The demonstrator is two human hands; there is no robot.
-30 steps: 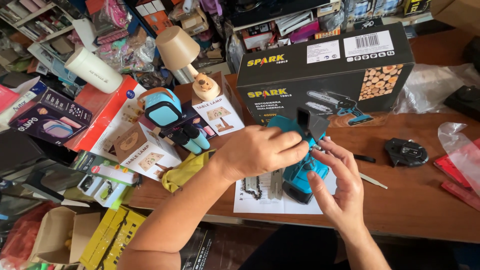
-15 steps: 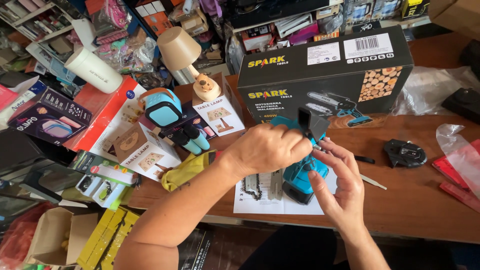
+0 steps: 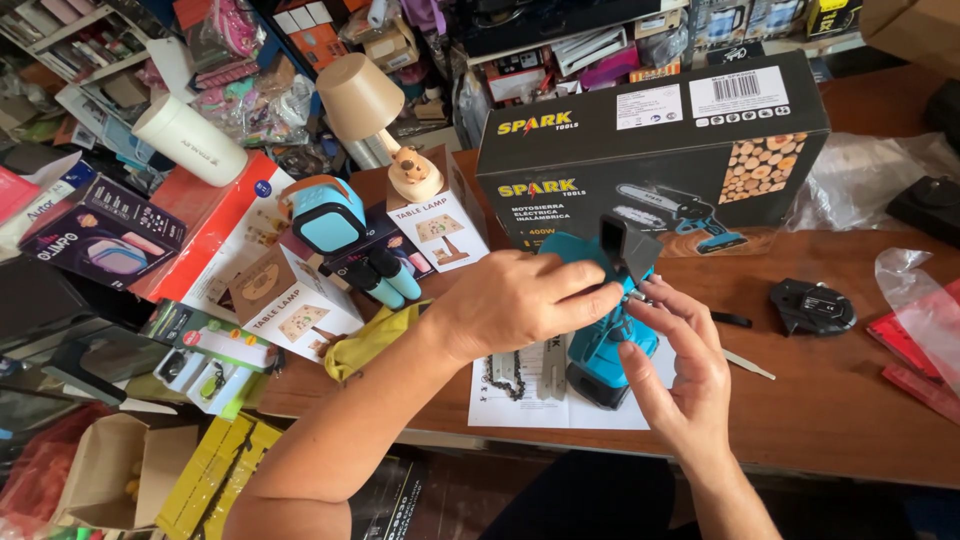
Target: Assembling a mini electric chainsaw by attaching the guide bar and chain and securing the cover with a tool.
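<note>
My left hand (image 3: 515, 300) grips the top of a teal and black cordless tool body (image 3: 600, 345), holding it upright over a white instruction sheet (image 3: 540, 395) on the wooden table (image 3: 830, 390). My right hand (image 3: 680, 365) touches the tool's right side, fingertips pinched on a small metal part near its black guard (image 3: 625, 245). A saw chain (image 3: 505, 375) and a metal bar lie on the sheet, partly hidden by my left hand.
A large black tool box (image 3: 650, 150) stands behind the tool. A black round cover (image 3: 812, 305) and a thin metal tool (image 3: 748, 363) lie to the right. Small lamp boxes, a teal speaker (image 3: 328, 215), a table lamp (image 3: 375, 115) and a white cup (image 3: 190, 140) crowd the left.
My right hand's fingers have shifted slightly on the tool's right side. The left hand keeps the same hold on the tool.
</note>
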